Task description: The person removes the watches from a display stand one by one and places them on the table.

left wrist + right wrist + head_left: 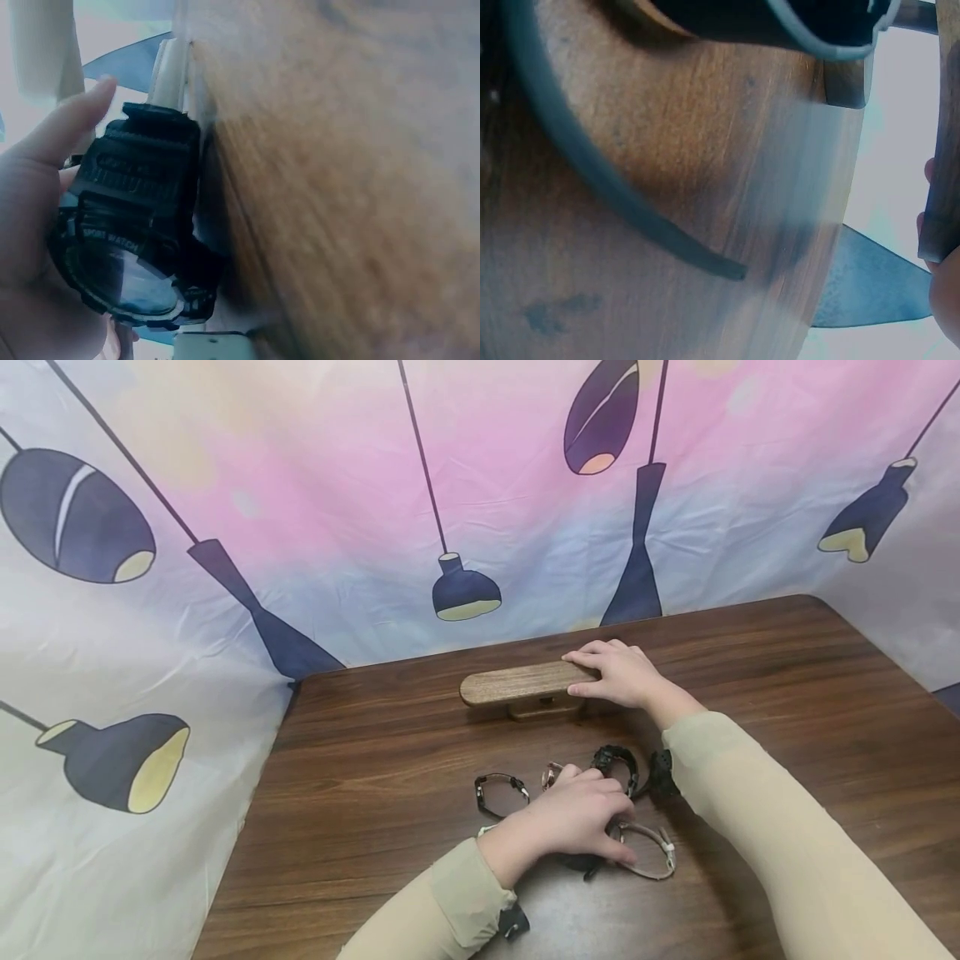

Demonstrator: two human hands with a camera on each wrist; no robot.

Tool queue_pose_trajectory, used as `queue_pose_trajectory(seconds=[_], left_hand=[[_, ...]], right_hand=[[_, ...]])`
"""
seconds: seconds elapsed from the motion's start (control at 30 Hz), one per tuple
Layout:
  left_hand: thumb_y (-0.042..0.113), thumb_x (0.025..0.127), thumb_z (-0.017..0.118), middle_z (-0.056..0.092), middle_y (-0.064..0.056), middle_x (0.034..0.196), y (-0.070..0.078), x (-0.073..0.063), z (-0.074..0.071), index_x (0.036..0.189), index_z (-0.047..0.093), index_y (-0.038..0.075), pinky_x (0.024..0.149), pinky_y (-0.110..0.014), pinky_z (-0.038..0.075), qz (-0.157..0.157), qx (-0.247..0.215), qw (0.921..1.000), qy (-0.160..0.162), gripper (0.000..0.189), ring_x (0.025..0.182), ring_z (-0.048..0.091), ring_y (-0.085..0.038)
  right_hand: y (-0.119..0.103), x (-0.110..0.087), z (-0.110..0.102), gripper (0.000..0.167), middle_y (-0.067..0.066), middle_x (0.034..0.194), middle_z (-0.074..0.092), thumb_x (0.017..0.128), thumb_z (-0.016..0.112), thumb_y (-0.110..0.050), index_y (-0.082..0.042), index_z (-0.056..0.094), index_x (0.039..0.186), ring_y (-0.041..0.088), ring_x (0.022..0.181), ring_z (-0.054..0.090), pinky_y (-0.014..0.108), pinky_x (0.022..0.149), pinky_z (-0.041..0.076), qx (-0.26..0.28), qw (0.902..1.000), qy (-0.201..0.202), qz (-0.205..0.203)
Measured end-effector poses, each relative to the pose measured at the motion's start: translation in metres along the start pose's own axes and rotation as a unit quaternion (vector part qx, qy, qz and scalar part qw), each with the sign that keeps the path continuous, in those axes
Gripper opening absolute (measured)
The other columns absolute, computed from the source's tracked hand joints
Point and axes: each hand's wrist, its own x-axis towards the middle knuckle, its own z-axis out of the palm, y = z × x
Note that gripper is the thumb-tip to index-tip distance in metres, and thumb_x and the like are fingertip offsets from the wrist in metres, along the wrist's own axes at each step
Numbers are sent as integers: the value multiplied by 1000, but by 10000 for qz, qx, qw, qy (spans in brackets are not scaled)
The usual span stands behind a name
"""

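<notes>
My right hand [617, 677] grips the right end of the top bar of a wooden stand [517, 685] near the table's back edge. Fingertips show past the bar [949, 135] in the right wrist view. My left hand [566, 814] is spread loosely over a group of wristwatches, its thumb extended. Under its palm is a black sport watch [127, 277]; whether they touch is unclear. Around that hand lie a thin dark watch [501, 795], a small rose-gold watch [549, 775], a black chunky watch [617, 762] and a light-strapped watch [651, 853].
The brown wooden table [360, 793] has rounded back corners. Behind it hangs a cloth backdrop [337, 510] printed with lamps. A dark strap [630, 202] curves through the foreground of the right wrist view. Below my right forearm is a black band [662, 772].
</notes>
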Motion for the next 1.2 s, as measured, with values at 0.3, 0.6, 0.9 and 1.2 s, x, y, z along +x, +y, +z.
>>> queue_pose_trajectory(seconds=[0.3, 0.6, 0.9, 1.2], left_hand=[[58, 79, 64, 58, 19, 105, -8, -4, -13, 112, 66, 28, 76, -23, 30, -1, -889, 9960, -52, 45, 92, 46, -2], [57, 82, 61, 56, 17, 109, -19, -11, -26, 116, 64, 26, 81, -27, 30, -204, -1384, 9899, 234, 46, 98, 45, -3], [37, 86, 64, 61, 5, 113, -45, -26, -45, 116, 64, 16, 88, -35, 33, -863, -2118, 9538, 1948, 36, 105, 49, -12], [33, 86, 64, 58, 0, 121, -69, -25, -44, 123, 59, 13, 94, -44, 32, -1752, -2285, 9202, 2654, 43, 114, 47, -20]], right_hand=[[-2, 1, -2, 63, 3, 134, 48, 84, 61, -53, -24, 48, 138, 30, 122, 38, 55, 94, 29, 95, 10000, -3, -30], [-4, 3, -2, 64, 4, 135, 47, 85, 59, -55, -24, 47, 139, 31, 122, 38, 56, 94, 29, 90, 9999, -93, -88], [-3, 4, 0, 65, 5, 135, 47, 85, 56, -58, -23, 47, 140, 31, 121, 38, 56, 93, 27, -54, 9999, -23, -105], [6, -4, 2, 63, 6, 136, 47, 87, 57, -53, -22, 46, 140, 33, 122, 36, 57, 93, 24, -153, 9996, 244, 10]])
